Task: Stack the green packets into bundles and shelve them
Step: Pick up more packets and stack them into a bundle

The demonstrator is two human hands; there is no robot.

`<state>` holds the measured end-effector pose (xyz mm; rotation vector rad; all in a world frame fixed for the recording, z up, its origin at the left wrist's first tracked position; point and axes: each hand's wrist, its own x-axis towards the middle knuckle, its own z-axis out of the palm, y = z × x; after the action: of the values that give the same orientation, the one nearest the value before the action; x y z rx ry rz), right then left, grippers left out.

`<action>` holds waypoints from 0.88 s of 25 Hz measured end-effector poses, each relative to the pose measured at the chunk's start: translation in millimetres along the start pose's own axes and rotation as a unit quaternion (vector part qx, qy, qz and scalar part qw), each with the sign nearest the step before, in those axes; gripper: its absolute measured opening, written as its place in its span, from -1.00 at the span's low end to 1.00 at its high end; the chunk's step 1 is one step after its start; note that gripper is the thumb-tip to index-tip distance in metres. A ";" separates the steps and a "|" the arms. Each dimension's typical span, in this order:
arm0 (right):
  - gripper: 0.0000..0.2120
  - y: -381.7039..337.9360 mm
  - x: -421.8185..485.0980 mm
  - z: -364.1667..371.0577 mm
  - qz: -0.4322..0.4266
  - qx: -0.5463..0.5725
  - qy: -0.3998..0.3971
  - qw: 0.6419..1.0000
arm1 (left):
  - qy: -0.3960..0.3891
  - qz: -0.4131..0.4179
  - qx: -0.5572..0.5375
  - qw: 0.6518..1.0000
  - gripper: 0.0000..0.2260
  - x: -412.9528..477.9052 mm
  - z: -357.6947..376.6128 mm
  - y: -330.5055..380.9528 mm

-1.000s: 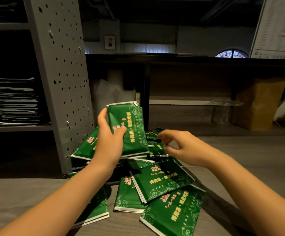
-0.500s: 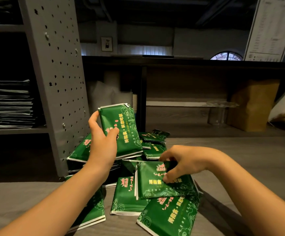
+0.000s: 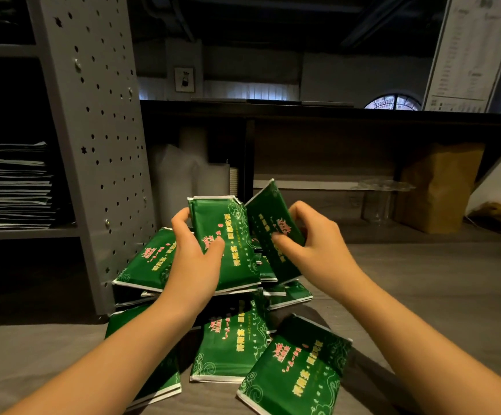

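1. A glossy green foil packet with yellow and pink print (image 3: 261, 217) is held tilted in the right hand (image 3: 318, 250), thumb and fingers pinching it, well right of the grey perforated metal shelf post (image 3: 93, 145).
2. The left hand (image 3: 194, 259) grips an upright green bundle (image 3: 237, 256), perhaps several packets thick, nearer the post.
3. A loose heap of green packets (image 3: 228, 348) lies on the grey planked floor (image 3: 422, 280) by the post's foot.
4. Flat pale-edged stacks (image 3: 13, 187) sit on the shelf left of the post.
5. A brown paper bag (image 3: 437, 190) stands far to the post's right.
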<state>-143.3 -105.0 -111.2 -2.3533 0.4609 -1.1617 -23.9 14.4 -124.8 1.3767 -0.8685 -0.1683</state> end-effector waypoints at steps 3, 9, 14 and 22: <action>-0.87 -10.9 -9.4 17.6 -0.030 0.025 -0.004 0.999 | -0.018 0.008 0.007 1.000 -0.65 -3.6 4.3 -2.3; -0.72 -12.0 -14.8 33.6 -0.062 0.004 -0.057 0.996 | -0.014 -0.030 -0.074 0.997 -0.73 -0.2 4.8 -1.8; -0.53 -3.3 -13.0 34.3 -0.061 -0.019 -0.019 0.998 | 0.001 -0.022 -0.092 0.995 -0.70 -1.4 4.2 0.4; -0.28 -9.4 -21.4 49.8 0.031 0.227 -0.124 0.966 | -0.012 0.038 -0.040 0.998 -0.64 -7.9 8.5 -1.6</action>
<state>-114.8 -73.6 -146.3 -2.0266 0.1574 -0.8218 -34.1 11.9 -130.2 1.2674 -0.9246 -0.1595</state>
